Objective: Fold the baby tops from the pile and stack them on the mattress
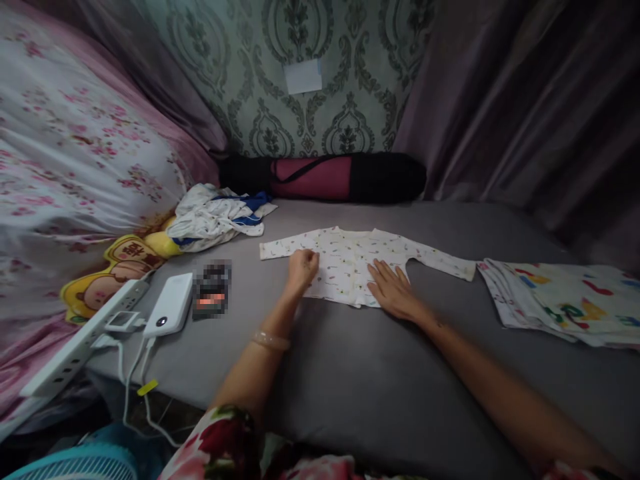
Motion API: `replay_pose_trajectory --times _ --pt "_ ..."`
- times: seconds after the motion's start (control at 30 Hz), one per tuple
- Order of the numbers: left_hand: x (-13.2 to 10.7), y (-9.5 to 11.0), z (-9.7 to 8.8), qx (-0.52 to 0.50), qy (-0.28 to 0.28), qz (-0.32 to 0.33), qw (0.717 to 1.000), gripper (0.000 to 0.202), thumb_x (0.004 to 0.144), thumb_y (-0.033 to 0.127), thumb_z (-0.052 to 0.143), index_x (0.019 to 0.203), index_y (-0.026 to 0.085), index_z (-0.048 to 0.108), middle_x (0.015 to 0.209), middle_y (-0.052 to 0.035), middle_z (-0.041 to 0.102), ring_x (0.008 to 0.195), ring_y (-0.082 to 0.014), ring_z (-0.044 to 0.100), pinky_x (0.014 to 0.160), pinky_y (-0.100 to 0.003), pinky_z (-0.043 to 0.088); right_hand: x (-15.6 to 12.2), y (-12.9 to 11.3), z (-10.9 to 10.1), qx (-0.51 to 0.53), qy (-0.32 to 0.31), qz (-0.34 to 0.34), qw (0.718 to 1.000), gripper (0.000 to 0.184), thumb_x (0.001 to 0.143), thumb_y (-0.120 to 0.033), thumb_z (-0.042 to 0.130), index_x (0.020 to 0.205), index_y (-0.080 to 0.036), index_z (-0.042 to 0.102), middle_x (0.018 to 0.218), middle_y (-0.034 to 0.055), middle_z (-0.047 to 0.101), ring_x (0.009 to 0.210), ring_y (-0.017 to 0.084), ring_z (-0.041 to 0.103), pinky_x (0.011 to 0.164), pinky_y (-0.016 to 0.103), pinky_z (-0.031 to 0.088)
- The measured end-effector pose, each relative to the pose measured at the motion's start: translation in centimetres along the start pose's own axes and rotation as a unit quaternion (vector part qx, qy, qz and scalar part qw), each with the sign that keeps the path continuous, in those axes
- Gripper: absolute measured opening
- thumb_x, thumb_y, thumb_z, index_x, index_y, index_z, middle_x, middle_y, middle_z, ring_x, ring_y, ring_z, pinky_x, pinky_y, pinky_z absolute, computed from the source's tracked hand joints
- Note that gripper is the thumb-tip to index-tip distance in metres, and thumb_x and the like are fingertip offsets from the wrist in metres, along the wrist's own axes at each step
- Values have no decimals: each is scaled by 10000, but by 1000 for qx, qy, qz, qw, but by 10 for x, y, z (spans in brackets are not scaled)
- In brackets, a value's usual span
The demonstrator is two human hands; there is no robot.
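Observation:
A small white long-sleeved baby shirt (345, 267) with a tiny coloured print lies spread on the grey bed surface, its sleeves stretched out to both sides. Over its left side, by the underarm, my left hand (302, 272) is closed with the fingers curled in; whether cloth is pinched in them is hidden. My right hand (393, 290) lies flat on the shirt's lower right part, fingers apart. The end of the right sleeve reaches the edge of a folded stack of printed cloth (565, 297).
A crumpled white and blue garment pile (215, 217) lies back left, near yellow cartoon cushions (133, 260). Closer are a power bank (170, 303) with cables, a power strip (85, 340) and a blurred dark item (211, 290). A long black and maroon bag (320, 177) lies along the wall.

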State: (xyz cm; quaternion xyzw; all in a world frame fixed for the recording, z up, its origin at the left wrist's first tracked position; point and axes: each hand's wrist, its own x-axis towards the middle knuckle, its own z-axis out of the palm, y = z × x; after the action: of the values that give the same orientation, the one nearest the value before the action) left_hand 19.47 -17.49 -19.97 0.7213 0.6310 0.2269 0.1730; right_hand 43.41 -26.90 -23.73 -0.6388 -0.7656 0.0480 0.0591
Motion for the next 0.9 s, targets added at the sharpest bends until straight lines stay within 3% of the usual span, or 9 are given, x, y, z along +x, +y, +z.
replay_pose_trajectory --times 0.1,0.23,0.33,0.4,0.53,0.63,0.77,0.9 --pt "24 -20 2 57 3 -89 994 353 869 371 486 840 145 756 879 -130 734 920 -245 653 775 -291 437 -17 -4 -2 1 -5 -19 1000 591 986 -413 197 1500 -142 305 1572 106 238 1458 236 160 1182 480 129" --pt "34 -25 8 46 -5 -151 987 386 824 471 539 898 168 767 960 -157 733 989 -289 646 787 -318 440 -26 -8 -14 11 -21 -27 999 546 972 -377 291 1437 -122 421 1542 128 311 1430 268 255 1157 475 234" --pt "36 -21 12 24 6 -180 983 402 796 500 569 933 179 768 1002 -166 727 1038 -307 633 817 -336 444 -12 -23 -26 37 10 -38 999 429 957 -293 335 1237 -134 619 1392 141 527 1322 248 446 1119 409 327" --pt "37 -19 14 15 15 -192 981 391 783 488 586 954 187 767 1026 -166 722 1063 -312 624 833 -346 445 8 -42 -29 69 40 -57 995 401 957 -251 329 1155 -142 659 1308 131 595 1271 219 499 1111 358 342" --pt "39 -17 18 -3 20 -197 980 361 769 456 596 961 201 765 998 -148 732 1055 -308 629 830 -351 452 57 -83 -19 129 56 -59 988 438 925 -166 327 1282 -79 566 1383 157 526 1323 209 436 1123 351 325" --pt "40 -18 20 -13 23 -193 981 306 742 411 616 924 218 769 943 -124 743 1034 -302 637 830 -351 451 84 -103 -4 143 44 -19 989 509 923 -155 308 1394 -5 430 1470 193 413 1394 231 329 1149 368 265" --pt "41 -21 19 -55 51 -145 987 248 769 348 596 897 206 754 921 -91 745 985 -259 652 847 -332 447 95 -114 12 138 39 33 989 575 961 -271 308 1464 7 312 1545 201 272 1444 279 196 1165 407 188" --pt "44 -26 22 -116 64 -83 988 226 820 270 543 924 157 709 907 -77 733 884 -188 661 805 -268 461 89 -120 19 108 42 42 992 653 972 -408 316 1499 -28 255 1569 188 209 1454 293 145 1169 430 109"
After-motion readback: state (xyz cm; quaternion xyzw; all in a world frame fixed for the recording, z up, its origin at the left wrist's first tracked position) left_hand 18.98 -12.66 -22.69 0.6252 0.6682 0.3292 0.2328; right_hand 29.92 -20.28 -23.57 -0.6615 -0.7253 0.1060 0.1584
